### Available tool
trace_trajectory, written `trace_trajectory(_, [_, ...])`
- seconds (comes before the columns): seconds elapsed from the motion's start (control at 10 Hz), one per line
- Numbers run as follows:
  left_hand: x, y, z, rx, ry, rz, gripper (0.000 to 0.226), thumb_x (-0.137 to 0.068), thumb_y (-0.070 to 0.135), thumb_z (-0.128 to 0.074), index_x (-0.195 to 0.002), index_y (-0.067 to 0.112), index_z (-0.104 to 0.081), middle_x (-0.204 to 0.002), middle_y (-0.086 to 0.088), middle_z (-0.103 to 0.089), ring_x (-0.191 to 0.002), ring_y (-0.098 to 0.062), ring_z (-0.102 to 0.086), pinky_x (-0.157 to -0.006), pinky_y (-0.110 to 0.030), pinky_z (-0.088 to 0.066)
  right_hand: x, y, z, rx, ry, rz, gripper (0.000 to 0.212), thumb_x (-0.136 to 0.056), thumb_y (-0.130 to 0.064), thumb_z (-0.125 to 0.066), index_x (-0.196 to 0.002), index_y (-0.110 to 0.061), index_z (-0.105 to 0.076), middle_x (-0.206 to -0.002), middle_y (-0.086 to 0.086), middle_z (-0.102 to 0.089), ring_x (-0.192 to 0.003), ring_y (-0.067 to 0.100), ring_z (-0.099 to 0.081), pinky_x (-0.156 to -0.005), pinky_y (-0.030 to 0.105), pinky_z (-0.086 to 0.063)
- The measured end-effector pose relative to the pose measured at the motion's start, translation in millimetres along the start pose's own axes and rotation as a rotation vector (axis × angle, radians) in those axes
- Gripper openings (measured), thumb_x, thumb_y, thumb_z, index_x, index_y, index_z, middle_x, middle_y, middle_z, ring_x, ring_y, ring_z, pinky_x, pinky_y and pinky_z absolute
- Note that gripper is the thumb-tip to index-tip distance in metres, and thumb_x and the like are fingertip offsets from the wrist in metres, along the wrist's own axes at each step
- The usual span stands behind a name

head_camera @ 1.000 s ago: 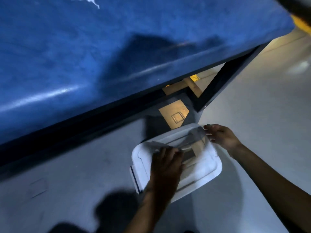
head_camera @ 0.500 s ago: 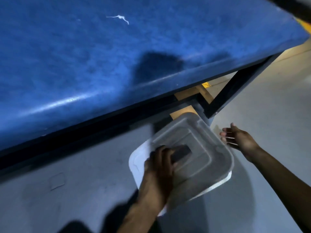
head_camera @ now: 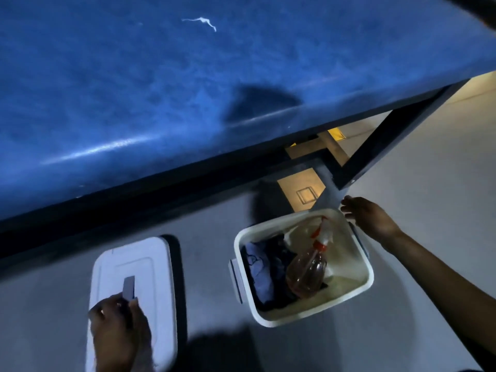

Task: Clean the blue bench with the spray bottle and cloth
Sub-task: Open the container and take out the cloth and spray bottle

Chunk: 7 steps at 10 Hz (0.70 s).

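On the grey floor (head_camera: 429, 183) below the blue worktop (head_camera: 161, 89), a white bin (head_camera: 357, 284) stands uncovered at about five o'clock in the view. Its lid (head_camera: 150, 267) lies flat on the floor at seven o'clock, well apart from the bin. The left hand (head_camera: 118, 326) is closed on the lid's grey handle (head_camera: 128, 287). The right hand (head_camera: 371, 217), fingers loosely spread and holding nothing, hovers at the bin's far right corner; whether it touches the rim I cannot tell.

Inside the bin the spray bottle (head_camera: 308, 272) leans with its red-and-white nozzle toward twelve o'clock, and a bundled dark and pale blue cloth (head_camera: 261, 267) sits just beside it at nine o'clock.

By my reading the task has barely begun: the supplies are only uncovered. A thin white streak (head_camera: 200, 21) marks the worktop at twelve o'clock. Lifting out bottle and cloth, spraying and wiping all remain.
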State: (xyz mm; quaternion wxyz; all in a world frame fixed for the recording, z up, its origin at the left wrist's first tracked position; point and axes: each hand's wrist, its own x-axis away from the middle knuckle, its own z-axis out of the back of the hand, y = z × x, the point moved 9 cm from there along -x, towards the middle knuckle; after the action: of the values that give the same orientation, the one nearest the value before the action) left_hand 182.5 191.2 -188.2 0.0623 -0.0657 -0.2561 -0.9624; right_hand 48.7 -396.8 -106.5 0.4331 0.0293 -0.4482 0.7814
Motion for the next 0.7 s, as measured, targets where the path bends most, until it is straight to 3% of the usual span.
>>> trace_trajectory(0.1, [-2.5, -23.6, -26.6, -0.035, -0.054, 0.018, 0.071, -0.073, 0.057, -0.044, -0.111, -0.002, -0.061, -0.104, -0.034, -0.065, -0.119, -0.052, -0.048, -0.092, -0.067, -0.049, 10.3, -19.0, 7.8, 0.379, 0.116, 0.191, 0.032, -0.104, -0.02, -0.046, -0.131, -0.015, -0.062, -0.129, 0.005, -0.063, -0.107, 0.025, -0.064, -0.088, 0.033, -0.046])
trace_trajectory(0.2, [0.9, -28.7, -34.6, -0.001, -0.061, 0.028, 0.071, -0.072, 0.058, -0.046, -0.112, 0.002, -0.063, -0.1, -0.032, -0.064, -0.111, -0.051, -0.051, -0.092, -0.067, -0.049, 26.9, -33.6, 17.3, 0.368, 0.245, 0.277, 0.026, -0.098, -0.031, -0.051, -0.114, -0.017, -0.065, -0.117, 0.008, -0.065, -0.102, 0.025, -0.067, -0.084, 0.041, -0.055])
trace_trajectory(0.3, [-5.6, 12.9, -18.3, 0.048, 0.009, -0.007, 0.064, -0.082, 0.059, -0.048, -0.116, 0.007, -0.064, -0.105, -0.032, -0.064, -0.103, -0.054, -0.057, -0.091, -0.064, -0.048, 39.3, -35.5, 18.0, 0.422, 0.224, 0.213, 0.032, -0.098, -0.047, -0.052, -0.104, -0.017, -0.061, -0.104, 0.007, -0.065, -0.088, 0.025, -0.064, -0.079, 0.047, -0.056])
trace_trajectory(0.4, [7.0, 137.8, 10.6, 0.329, 0.018, -0.365, 0.013, -0.098, 0.041, -0.052, -0.104, 0.034, -0.06, -0.1, -0.012, -0.061, -0.097, -0.041, -0.061, -0.086, -0.057, -0.046, 45.6, -13.9, 12.6, 0.391, 0.118, 0.029, 0.056, -0.086, -0.071, -0.05, -0.103, -0.019, -0.059, -0.096, 0.004, -0.068, -0.081, 0.022, -0.067, -0.077, 0.047, -0.06])
trace_trajectory(0.5, [61.4, 253.0, -5.2, 0.37, -0.211, -0.789, 0.018, -0.096, 0.028, -0.062, -0.114, 0.031, -0.064, -0.117, 0.011, -0.06, -0.115, -0.014, -0.057, -0.101, -0.032, -0.046, 49.9, 32.0, -26.7, 0.078, -0.148, -0.247, 0.09, -0.063, -0.081, -0.067, -0.127, -0.018, -0.059, -0.118, 0.007, -0.067, -0.095, 0.021, -0.07, -0.068, 0.032, -0.063])
trace_trajectory(0.6, [102.6, 299.4, -83.2, -0.152, -0.555, -0.909, 0.06, -0.095, 0.046, -0.058, -0.149, 0.02, -0.047, -0.153, -0.003, -0.048, -0.144, -0.027, -0.042, -0.116, -0.044, -0.039, 61.0, 50.0, -71.8, -0.088, -0.303, -0.338, 0.094, -0.072, -0.058, -0.081, -0.149, -0.021, -0.041, -0.145, 0.001, -0.05, -0.12, 0.022, -0.059, -0.07, 0.028, -0.059])
trace_trajectory(0.7, [111.8, 278.9, -145.7, -0.855, -0.796, -0.78, 0.086, -0.102, 0.046, -0.049, -0.16, -0.003, -0.007, -0.168, -0.026, -0.015, -0.156, -0.046, -0.013, -0.126, -0.059, -0.01, 63.7, 62.8, -102.9, -0.13, -0.308, -0.335, 0.068, -0.084, -0.035, -0.079, -0.142, -0.018, -0.048, -0.128, 0.003, -0.059, -0.109, 0.019, -0.06, -0.09, 0.04, -0.056])
